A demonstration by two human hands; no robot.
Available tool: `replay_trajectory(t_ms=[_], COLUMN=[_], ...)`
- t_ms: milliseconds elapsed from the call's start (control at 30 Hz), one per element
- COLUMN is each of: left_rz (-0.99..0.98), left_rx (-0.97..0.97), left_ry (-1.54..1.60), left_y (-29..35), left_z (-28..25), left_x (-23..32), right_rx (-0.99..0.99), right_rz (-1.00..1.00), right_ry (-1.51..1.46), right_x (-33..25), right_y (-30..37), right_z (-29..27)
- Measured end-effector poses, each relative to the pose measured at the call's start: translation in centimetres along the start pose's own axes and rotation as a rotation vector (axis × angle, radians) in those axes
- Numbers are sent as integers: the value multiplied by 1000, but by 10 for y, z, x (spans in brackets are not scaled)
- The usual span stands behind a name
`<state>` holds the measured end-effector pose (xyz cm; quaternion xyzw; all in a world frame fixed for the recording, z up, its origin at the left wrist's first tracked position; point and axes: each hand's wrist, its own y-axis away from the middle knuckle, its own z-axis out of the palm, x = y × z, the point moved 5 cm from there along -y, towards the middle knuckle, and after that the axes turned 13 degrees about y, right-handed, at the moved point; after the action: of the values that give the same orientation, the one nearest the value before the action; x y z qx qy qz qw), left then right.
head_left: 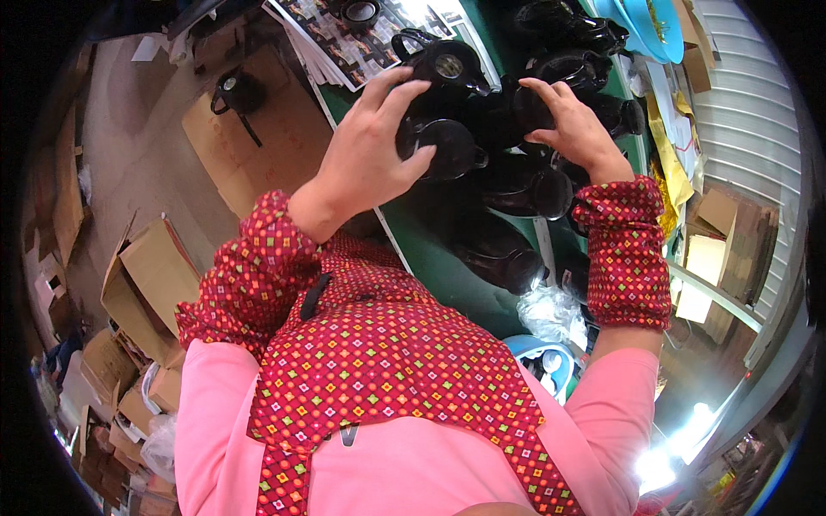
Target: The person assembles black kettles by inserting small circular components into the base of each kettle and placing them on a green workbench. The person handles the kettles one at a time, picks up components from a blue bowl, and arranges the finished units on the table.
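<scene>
My left hand [370, 146] grips a glossy black kettle-like body [465, 116] held above the green table [430, 249]. My right hand [572, 125] closes on the same black piece from its right side. Both forearms wear red patterned sleeve covers over pink sleeves. Several more black kettle bodies [508, 249] lie in a row on the table below and beyond my hands. One black kettle with a round lid opening [443, 64] sits just behind my left fingers.
Printed sheets [344, 43] lie at the table's far left end. Open cardboard boxes [146, 284] stand on the floor to the left, and another black kettle [237, 90] rests on flat cardboard. Crumpled clear plastic [551, 310] and a blue bowl [542, 357] sit below the table.
</scene>
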<state>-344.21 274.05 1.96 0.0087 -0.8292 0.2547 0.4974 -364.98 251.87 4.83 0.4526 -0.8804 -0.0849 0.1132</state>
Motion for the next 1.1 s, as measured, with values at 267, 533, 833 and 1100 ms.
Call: replay_trajectory(t_ms=[267, 533, 833, 1100], left_rz=[-284, 62, 150, 165], left_rx=[78, -23, -174, -551], left_ry=[681, 769, -411, -293], left_y=[-8, 27, -67, -88], left_z=[-1, 30, -2, 20], left_x=[-6, 38, -115, -88], right_rx=[247, 204, 105, 195], right_rz=[93, 167, 262, 471], right_ry=[280, -1666, -2204, -2246], right_x=[-26, -168, -154, -157], right_y=[17, 88, 158, 177], right_z=[2, 3, 30, 48])
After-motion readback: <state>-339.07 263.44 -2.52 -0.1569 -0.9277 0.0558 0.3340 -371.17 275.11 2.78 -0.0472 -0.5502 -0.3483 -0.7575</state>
